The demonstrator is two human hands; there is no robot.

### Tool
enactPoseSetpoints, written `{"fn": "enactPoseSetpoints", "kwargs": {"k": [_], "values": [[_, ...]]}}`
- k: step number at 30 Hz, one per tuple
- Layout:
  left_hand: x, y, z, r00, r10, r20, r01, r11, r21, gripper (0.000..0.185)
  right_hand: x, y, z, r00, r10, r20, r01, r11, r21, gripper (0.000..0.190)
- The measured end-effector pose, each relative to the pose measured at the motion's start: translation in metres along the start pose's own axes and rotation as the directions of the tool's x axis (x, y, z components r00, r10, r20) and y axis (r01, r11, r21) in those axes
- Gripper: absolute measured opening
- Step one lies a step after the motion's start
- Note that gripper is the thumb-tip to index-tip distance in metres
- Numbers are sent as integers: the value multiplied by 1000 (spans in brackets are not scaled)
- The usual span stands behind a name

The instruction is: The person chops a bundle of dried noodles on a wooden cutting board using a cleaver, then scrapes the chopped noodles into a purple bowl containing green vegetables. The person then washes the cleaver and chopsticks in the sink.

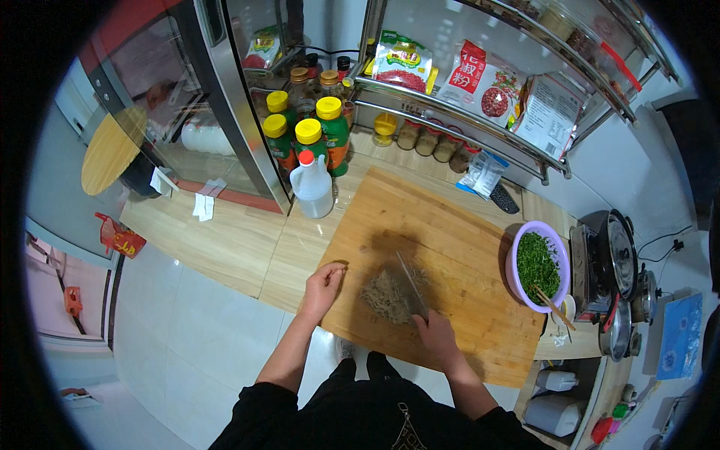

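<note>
My right hand (437, 337) grips a cleaver (414, 289) at its near end. Its blade is seen almost edge-on, pointing away from me. Beneath and beside the blade lies a loose heap of thin, greyish-brown shredded food (385, 297), too fine to name. The heap is on a large wooden cutting board (472, 264), partly in shadow. At the board's left edge is my left hand (323, 289), fingers curled and bunched. Nothing shows in it, but its palm is hidden, and whether it touches the board is unclear.
A purple bowl (509, 270) of chopped greens (537, 264) with chopsticks (556, 308) stands at the right, near a stove (585, 270). Beyond the board are a white jug (312, 191), green yellow-capped bottles (334, 135) and a metal rack (450, 107). A glass-fronted cabinet (247, 112) rises at left.
</note>
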State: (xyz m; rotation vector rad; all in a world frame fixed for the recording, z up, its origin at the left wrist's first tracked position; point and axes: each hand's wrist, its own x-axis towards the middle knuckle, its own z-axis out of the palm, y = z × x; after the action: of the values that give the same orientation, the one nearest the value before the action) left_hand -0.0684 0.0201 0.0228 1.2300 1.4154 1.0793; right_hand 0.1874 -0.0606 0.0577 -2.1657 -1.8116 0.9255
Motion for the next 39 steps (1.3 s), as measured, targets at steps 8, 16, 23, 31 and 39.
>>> {"fn": "enactPoseSetpoints", "kwargs": {"k": [8,16,23,31,39], "values": [[17,-2,10,994,102,26,-102,995,5,19,-5,-44,-9,990,-96,99,109,984,-139,30],[23,-12,28,989,-73,129,74,997,-2,21,11,-47,-7,971,-176,159,209,951,-229,28],[20,-18,32,975,171,141,-190,973,128,21,13,-26,11,975,-149,162,189,946,-265,27],[17,0,33,971,191,144,-219,953,208,17,11,-17,12,961,-260,91,275,923,-269,27],[41,6,41,979,141,148,-155,984,89,21,23,-33,-22,965,-243,100,261,928,-265,28]]}}
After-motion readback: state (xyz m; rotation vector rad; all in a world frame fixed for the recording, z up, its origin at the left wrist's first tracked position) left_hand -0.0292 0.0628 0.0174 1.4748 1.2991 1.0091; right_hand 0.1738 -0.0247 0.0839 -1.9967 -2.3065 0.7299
